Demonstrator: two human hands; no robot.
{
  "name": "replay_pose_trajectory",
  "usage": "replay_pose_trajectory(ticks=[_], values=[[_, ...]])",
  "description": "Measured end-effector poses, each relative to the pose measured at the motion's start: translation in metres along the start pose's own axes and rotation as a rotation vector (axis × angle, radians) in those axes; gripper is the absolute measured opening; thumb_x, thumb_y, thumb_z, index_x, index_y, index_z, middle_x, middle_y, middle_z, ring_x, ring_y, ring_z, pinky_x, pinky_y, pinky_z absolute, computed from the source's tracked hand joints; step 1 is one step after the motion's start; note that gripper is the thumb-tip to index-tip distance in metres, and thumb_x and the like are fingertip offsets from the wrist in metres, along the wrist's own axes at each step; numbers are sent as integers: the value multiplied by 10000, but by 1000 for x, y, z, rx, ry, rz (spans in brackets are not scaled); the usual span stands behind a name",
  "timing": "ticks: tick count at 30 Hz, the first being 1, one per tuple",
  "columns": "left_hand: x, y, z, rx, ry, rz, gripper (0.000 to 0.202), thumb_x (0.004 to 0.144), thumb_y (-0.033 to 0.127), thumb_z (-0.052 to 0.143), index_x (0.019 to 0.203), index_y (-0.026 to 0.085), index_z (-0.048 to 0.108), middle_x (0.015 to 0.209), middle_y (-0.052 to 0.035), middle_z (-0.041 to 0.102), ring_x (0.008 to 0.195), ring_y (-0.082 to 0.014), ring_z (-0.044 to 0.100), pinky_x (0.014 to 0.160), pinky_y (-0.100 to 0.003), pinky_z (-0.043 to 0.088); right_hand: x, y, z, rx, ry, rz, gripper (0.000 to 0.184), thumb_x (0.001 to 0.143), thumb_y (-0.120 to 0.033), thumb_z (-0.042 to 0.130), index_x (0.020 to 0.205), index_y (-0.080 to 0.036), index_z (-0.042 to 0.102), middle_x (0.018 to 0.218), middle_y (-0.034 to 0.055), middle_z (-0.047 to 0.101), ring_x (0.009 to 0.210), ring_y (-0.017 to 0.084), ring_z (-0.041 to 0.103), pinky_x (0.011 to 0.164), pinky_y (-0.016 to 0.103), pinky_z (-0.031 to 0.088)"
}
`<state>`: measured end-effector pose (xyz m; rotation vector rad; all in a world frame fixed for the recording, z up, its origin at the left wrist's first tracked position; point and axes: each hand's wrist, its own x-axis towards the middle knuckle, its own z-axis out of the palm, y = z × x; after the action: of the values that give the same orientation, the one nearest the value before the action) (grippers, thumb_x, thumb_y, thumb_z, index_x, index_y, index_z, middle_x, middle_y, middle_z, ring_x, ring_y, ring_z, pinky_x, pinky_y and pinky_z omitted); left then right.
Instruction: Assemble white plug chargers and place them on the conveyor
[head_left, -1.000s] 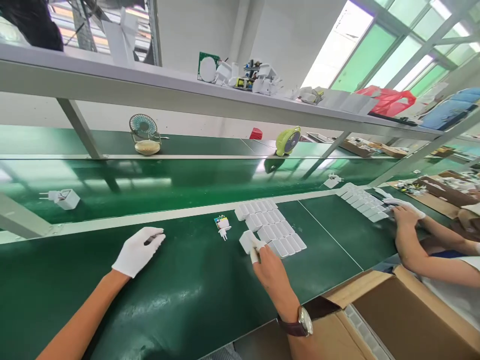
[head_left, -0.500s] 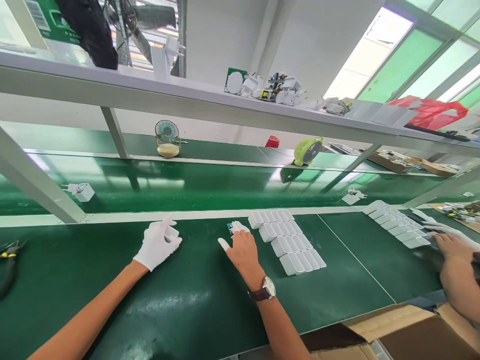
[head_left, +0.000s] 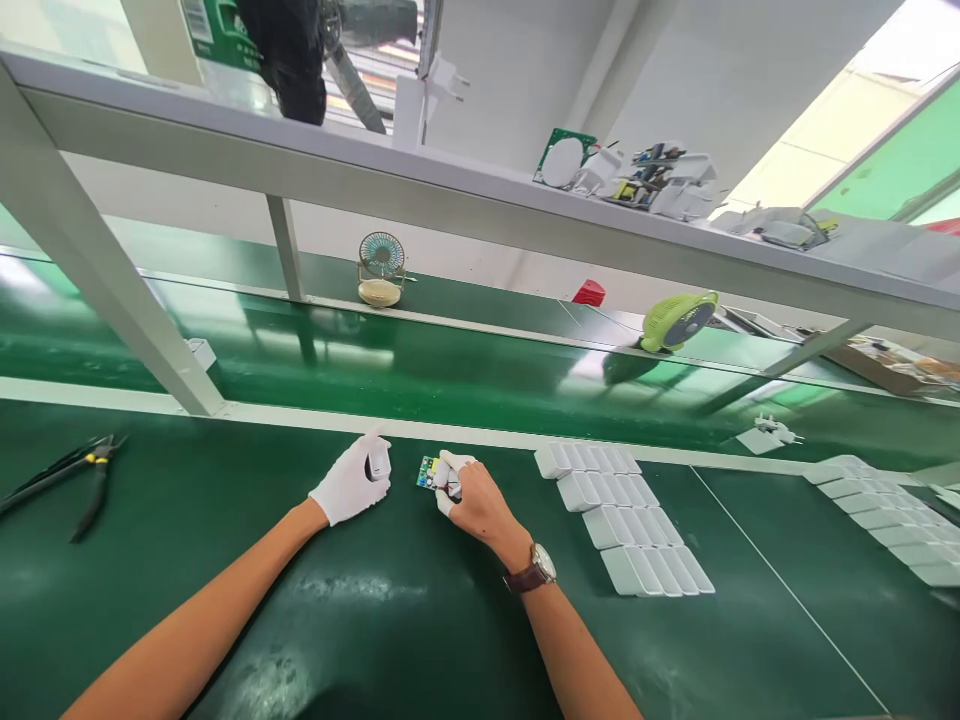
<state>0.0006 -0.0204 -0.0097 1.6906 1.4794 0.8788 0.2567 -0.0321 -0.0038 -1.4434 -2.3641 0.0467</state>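
Observation:
My left hand, in a white glove, is closed around a small white plastic housing whose open side faces right. Just to the right, my right hand pinches a small circuit board with green, yellow and blue parts; white covers its fingertips, and a watch is on the wrist. The board's left end points toward the housing, with a short gap between them. Part of the board is hidden under the fingers. Rows of white plastic housings stand on the green table to the right of my right hand.
Black-handled pliers lie at the left. A slanted frame post and a shelf stand beyond the hands. More white housings are at the far right. A white plug adapter and a green fan are further back.
My right hand has lifted the circuit board and turned it toward my left hand. The hands are closer together. The view has swung left, and the co-worker's hands have left it.

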Motion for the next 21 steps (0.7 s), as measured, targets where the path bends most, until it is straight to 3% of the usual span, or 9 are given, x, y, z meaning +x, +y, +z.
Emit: replay_pose_trajectory(ticks=[3,7,10,12,14,16,18,21], values=[[-7,1,-5,-58,-45,-17,899,611,102,618,1477,229,414,1255,-55,665,1029,-225,660,981,-353,521,15,0,5,12,14,-12,470,849,-225,554,1310,-137,577,934,82,709,905,249,635,867,352,478],[-13,6,-9,-163,-81,-59,905,590,87,615,1467,252,457,1227,-55,672,848,-192,667,724,-287,582,20,22,5,-23,67,68,420,865,-236,516,1258,-113,601,937,116,701,912,283,613,855,390,460],[-14,9,-11,-251,-151,-115,930,587,105,632,1480,282,446,1258,-62,652,724,-167,658,486,-238,528,13,43,3,-50,96,134,426,863,-247,503,1253,-107,600,940,124,698,916,297,603,839,399,451],[-14,9,-12,-287,-173,-123,906,581,124,663,1453,292,484,1255,-61,653,698,-166,659,438,-230,507,8,53,4,-58,108,172,426,861,-251,499,1251,-112,598,941,126,697,916,301,598,831,400,449],[-15,8,-14,-273,-198,-95,873,574,136,694,1416,295,528,1236,-51,667,762,-190,679,505,-247,550,4,58,7,-59,123,208,426,867,-260,493,1254,-111,590,938,132,691,929,311,589,832,407,450],[-17,8,-12,-221,-255,-49,865,582,145,717,1412,297,530,1230,-35,677,893,-219,693,680,-290,601,3,59,12,-57,139,235,426,879,-267,485,1260,-102,580,942,139,683,954,319,577,853,419,448],[-20,11,-7,-162,-327,-1,879,591,152,739,1428,294,511,1238,-25,681,1004,-234,682,862,-332,584,3,57,18,-53,154,253,433,886,-272,485,1269,-89,569,946,144,674,986,326,565,890,432,437],[-26,20,9,-94,-463,46,891,611,174,769,1447,303,487,1279,-26,670,1039,-233,675,957,-350,540,5,56,24,-46,172,270,465,891,-286,497,1302,-72,540,971,152,670,1017,332,551,921,443,422]])
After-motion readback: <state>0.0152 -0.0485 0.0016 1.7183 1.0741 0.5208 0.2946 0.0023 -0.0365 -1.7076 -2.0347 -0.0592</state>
